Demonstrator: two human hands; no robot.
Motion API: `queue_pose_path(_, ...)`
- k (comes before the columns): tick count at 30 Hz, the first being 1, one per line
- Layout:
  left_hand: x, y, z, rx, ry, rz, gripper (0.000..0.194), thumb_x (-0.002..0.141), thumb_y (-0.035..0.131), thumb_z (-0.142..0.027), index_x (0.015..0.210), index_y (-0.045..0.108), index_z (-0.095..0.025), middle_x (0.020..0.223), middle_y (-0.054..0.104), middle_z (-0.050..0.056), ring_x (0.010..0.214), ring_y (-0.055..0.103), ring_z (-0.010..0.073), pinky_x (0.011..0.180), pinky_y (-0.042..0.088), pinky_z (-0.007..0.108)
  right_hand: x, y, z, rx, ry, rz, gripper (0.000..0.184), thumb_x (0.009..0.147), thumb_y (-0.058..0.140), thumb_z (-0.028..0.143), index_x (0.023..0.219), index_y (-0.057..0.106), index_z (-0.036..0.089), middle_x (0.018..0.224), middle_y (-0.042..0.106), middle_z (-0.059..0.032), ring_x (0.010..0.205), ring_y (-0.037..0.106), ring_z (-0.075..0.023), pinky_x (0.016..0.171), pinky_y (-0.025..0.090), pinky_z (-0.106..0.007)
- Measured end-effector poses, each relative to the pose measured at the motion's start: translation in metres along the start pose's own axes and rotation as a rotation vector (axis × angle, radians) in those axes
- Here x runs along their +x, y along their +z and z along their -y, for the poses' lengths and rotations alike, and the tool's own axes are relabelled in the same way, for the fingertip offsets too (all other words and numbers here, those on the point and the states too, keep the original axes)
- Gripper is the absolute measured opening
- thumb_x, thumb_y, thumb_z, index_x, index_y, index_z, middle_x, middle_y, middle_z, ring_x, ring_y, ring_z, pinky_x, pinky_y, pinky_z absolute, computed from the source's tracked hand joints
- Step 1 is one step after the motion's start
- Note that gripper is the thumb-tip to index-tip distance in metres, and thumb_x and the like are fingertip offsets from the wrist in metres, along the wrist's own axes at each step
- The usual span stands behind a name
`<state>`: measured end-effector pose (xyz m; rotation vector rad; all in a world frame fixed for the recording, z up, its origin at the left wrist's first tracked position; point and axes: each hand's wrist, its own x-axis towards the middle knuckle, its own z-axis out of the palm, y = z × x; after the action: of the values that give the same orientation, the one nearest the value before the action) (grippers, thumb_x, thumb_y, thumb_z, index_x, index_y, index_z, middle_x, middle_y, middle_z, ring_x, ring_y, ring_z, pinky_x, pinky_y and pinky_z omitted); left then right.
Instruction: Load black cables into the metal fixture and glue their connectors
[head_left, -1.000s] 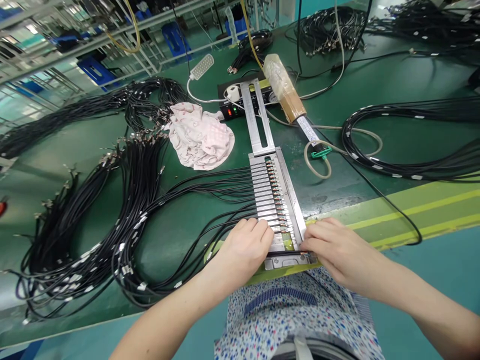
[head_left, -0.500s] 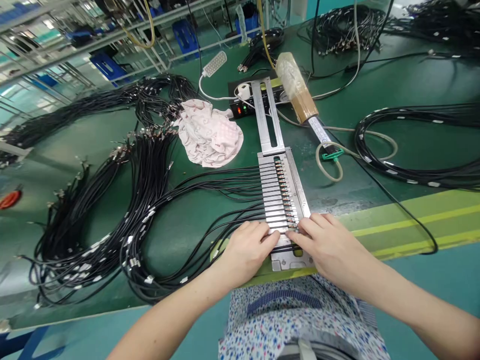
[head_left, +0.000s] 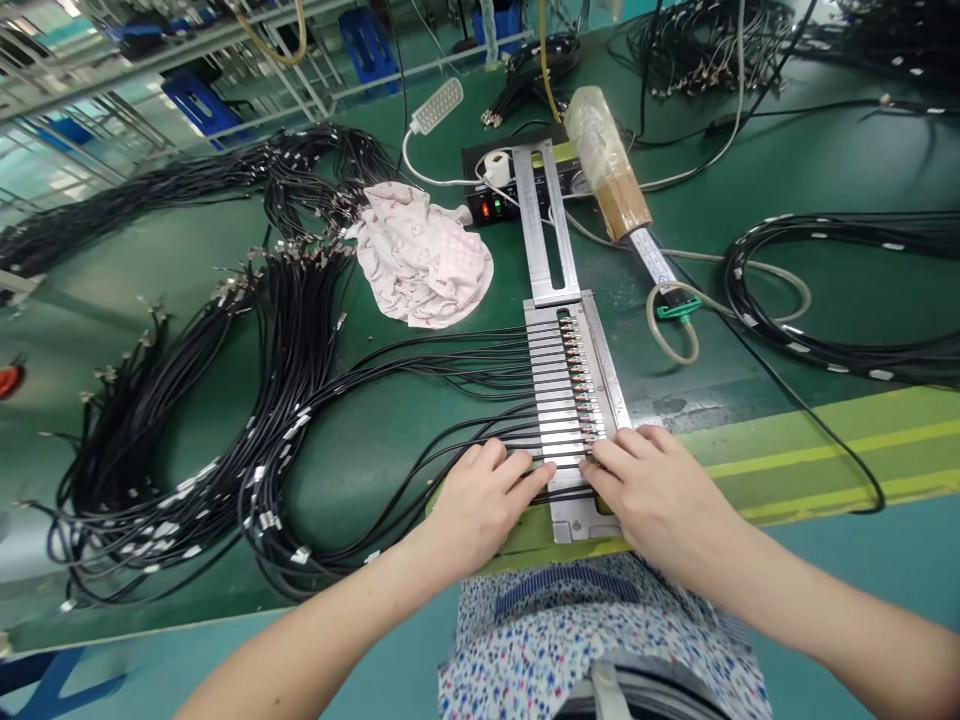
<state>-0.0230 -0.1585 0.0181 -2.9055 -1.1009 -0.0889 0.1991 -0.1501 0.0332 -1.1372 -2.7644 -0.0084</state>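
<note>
A metal fixture (head_left: 553,420) with a row of narrow slots lies in front of me. Several thin black cables (head_left: 480,362) run into it from the left, their small metal connectors (head_left: 574,365) lined up along its channel. At the near end, my left hand (head_left: 484,500) is closed on a black cable at the fixture's left edge, thumb and fingertips together. Opposite it, my right hand (head_left: 652,485) is closed, fingertips at the same cable's connector end, which they mostly hide. Both hands rest against the fixture.
Large bundles of black cable (head_left: 292,340) spread over the left side, beside a crumpled pink cloth (head_left: 427,260). Behind the fixture stand a black power box (head_left: 487,200) and a small lamp (head_left: 437,107). A wrapped tool (head_left: 611,165) and coiled cable (head_left: 780,340) lie to the right.
My left fingers have shifted slightly left along the cable, and the gap to my right hand has widened a little. The whole view has moved slightly.
</note>
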Motion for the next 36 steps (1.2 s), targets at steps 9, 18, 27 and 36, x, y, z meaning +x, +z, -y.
queue_pose_path(9,0.009,-0.001,-0.028,-0.147,-0.084,0.031,0.01,0.09,0.044,-0.019,0.091,0.054,-0.016,0.082,0.056,0.004,0.073,0.048,0.0184,0.064,0.039,0.032,-0.042,0.009,-0.016,0.428,0.075,-0.205,0.032,0.084,0.038,0.005,0.109,0.054,0.017,0.098,0.056,-0.0109,0.089,0.048,-0.0208,0.073,0.043,-0.036)
queue_pose_path(18,0.02,-0.04,-0.004,-0.492,-0.334,0.224,0.009,0.086,0.052,-0.017,0.078,0.052,-0.019,0.08,0.059,-0.003,0.076,0.055,0.0134,0.067,0.04,0.024,-0.052,0.012,-0.011,0.547,0.199,-0.207,0.033,0.089,0.041,0.015,0.121,0.045,0.018,0.094,0.058,-0.0081,0.084,0.054,-0.0179,0.071,0.047,-0.033)
queue_pose_path(27,0.01,-0.032,-0.006,-0.204,-0.358,0.253,0.014,0.088,0.041,-0.015,0.077,0.049,-0.018,0.079,0.057,0.001,0.071,0.053,0.0148,0.063,0.039,0.027,-0.049,0.013,-0.011,0.509,0.17,-0.125,0.028,0.09,0.036,0.015,0.111,0.053,0.017,0.087,0.054,-0.008,0.076,0.05,-0.017,0.063,0.042,-0.03)
queue_pose_path(36,-0.002,-0.027,-0.008,-0.015,-0.152,-0.016,0.025,0.081,0.037,0.001,0.067,0.045,-0.018,0.066,0.046,0.002,0.063,0.039,0.0164,0.057,0.032,0.028,-0.048,0.008,-0.005,0.448,0.168,-0.094,0.023,0.09,0.038,0.016,0.105,0.056,0.015,0.084,0.054,-0.0076,0.075,0.048,-0.0169,0.064,0.04,-0.031)
